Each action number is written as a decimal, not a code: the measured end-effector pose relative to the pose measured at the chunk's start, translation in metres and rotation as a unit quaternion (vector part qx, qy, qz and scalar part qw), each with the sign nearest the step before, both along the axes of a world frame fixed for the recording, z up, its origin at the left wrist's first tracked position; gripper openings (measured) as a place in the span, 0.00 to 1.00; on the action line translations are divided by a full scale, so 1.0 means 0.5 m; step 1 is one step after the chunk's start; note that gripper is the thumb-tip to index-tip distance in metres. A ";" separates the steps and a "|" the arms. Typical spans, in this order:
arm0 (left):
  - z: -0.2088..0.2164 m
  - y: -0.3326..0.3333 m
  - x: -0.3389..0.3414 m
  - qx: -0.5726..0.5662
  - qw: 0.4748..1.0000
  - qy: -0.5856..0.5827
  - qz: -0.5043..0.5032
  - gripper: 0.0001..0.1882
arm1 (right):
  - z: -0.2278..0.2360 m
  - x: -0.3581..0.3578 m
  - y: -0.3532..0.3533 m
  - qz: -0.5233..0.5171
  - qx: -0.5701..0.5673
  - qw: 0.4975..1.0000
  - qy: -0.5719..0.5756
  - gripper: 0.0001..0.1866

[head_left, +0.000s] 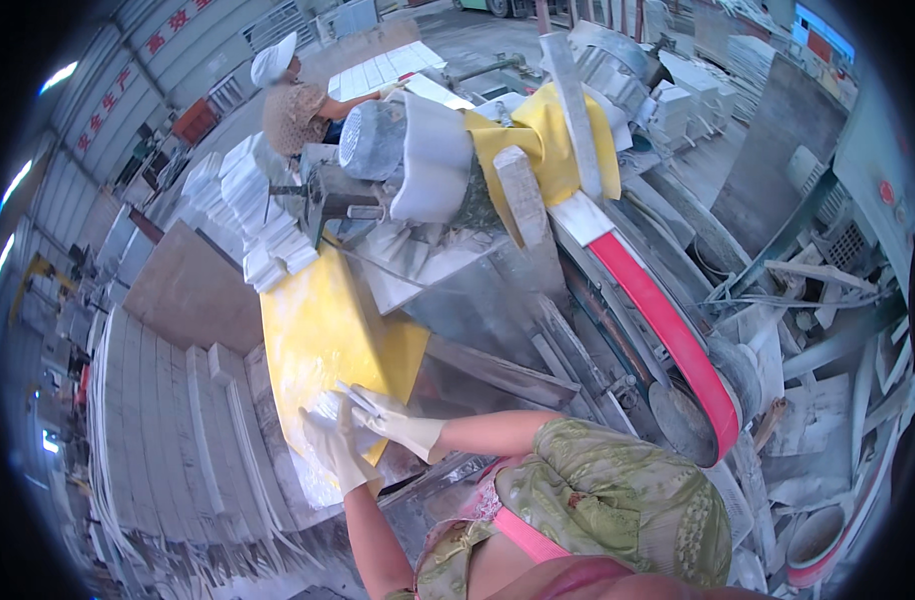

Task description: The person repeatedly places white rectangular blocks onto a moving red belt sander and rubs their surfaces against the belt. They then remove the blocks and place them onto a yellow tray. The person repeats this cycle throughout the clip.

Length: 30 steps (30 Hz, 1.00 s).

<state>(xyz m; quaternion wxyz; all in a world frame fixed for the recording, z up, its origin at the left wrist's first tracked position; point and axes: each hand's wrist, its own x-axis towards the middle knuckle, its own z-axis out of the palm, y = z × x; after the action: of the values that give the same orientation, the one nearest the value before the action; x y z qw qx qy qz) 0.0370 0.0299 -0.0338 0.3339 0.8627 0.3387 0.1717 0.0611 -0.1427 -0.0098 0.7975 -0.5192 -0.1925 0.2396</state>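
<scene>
Both my hands wear pale rubber gloves and meet low on a yellow sheet [323, 330] that covers the sloping machine table. My left hand [333, 445] lies flat on a pale stone strip [323, 410] near the sheet's lower edge. My right hand [393, 418] reaches across from the right, and its fingers pinch the strip's upper end. The strip lies on the sheet, partly hidden by both gloves.
A stone-cutting machine with a grey motor [373, 140], a yellow cover [543, 140] and a red-rimmed guard [668, 330] rises ahead. Stacked white mouldings [258, 220] stand at left; slabs [168, 420] lie lower left. Another person in a white cap [293, 100] works behind. Stone offcuts [848, 400] pile up at right.
</scene>
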 end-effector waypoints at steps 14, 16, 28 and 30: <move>0.072 0.008 -0.005 0.007 0.993 0.113 -0.036 0.61 | -0.102 0.026 -0.026 0.091 -0.154 0.958 -0.222 0.44; 0.109 0.000 -0.005 -0.025 0.989 0.142 -0.011 0.70 | -0.108 0.025 -0.024 0.037 -0.255 0.916 -0.308 0.52; 0.206 -0.115 0.098 0.021 0.924 0.357 0.138 0.75 | -0.074 0.035 0.004 0.074 -0.354 0.896 -0.258 0.55; 0.209 -0.109 0.088 0.028 0.931 0.340 0.133 0.74 | -0.087 0.044 0.004 0.093 -0.325 0.917 -0.214 0.53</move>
<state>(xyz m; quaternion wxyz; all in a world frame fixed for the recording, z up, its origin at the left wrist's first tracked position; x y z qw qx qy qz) 0.0808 -0.0245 0.0705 0.1488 0.8255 0.5386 -0.0794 0.0833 -0.1406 -0.0535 0.4989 -0.7680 -0.3176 0.2456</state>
